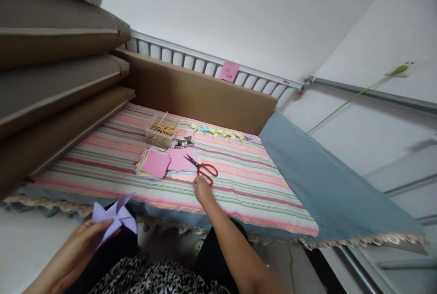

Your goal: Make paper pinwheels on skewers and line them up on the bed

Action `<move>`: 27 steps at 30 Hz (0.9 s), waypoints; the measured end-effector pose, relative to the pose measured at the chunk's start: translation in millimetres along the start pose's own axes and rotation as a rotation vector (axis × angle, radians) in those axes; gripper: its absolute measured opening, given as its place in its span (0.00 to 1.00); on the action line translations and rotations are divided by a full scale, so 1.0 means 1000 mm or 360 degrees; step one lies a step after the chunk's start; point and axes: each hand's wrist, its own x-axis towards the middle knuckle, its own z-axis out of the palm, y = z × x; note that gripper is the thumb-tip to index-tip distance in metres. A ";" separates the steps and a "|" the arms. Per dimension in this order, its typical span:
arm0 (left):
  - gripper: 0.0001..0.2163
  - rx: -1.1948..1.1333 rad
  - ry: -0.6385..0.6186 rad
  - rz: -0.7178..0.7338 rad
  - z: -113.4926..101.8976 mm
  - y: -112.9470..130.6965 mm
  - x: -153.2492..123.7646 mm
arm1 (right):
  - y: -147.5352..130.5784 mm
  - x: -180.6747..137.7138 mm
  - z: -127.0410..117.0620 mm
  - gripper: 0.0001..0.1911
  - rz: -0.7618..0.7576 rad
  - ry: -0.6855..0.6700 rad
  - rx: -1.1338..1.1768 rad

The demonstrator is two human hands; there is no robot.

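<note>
My left hand (83,236) is at the lower left of the frame, and I am pinching a purple pinwheel (119,215). My thumb lies on top of it. Its folded points stick out, and one tall point goes up and to the right. It is over my dark knee, just in front of the bed.

My right hand (202,188) is near the middle of the frame, with the fingers curled. It is at the red handle of the scissors (198,165). I cannot tell if I have the handle in my grip or only touch it. The blades are a little apart, and they lie over the right paper pile (177,159), which has a pink sheet on top. The left paper pile (155,164) is just beside it, pink on top too.

Behind the paper, left of the middle, is a clear box (156,140) full of thin sticks (164,128). Small shiny bits (184,142) sit by its right side. More to the right, a row of little pinwheels (223,134) lies on the striped cloth (246,185). They are yellow, blue and purple.
</note>
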 end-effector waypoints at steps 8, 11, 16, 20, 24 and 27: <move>0.05 0.0029 -0.0045 -0.0015 -0.002 0.002 0.003 | -0.010 0.016 0.036 0.14 0.0089 0.0091 0.0479; 0.06 0.0014 0.0014 -0.0009 -0.005 0.004 0.004 | -0.010 0.023 0.042 0.14 0.0121 0.0087 0.0618; 0.06 0.0039 0.0087 0.0045 -0.011 0.005 0.009 | -0.010 0.027 0.044 0.14 0.0146 0.0077 0.0799; 0.05 0.0061 0.0090 0.0056 -0.011 0.010 0.008 | -0.015 0.031 0.039 0.13 0.0159 0.0067 0.0942; 0.05 0.0047 0.0095 0.0001 -0.007 0.018 0.004 | -0.028 0.034 0.035 0.14 0.0156 0.0042 0.1107; 0.07 0.0021 0.0089 -0.0038 -0.008 0.019 0.004 | -0.048 0.005 0.045 0.13 0.0101 -0.0130 0.1234</move>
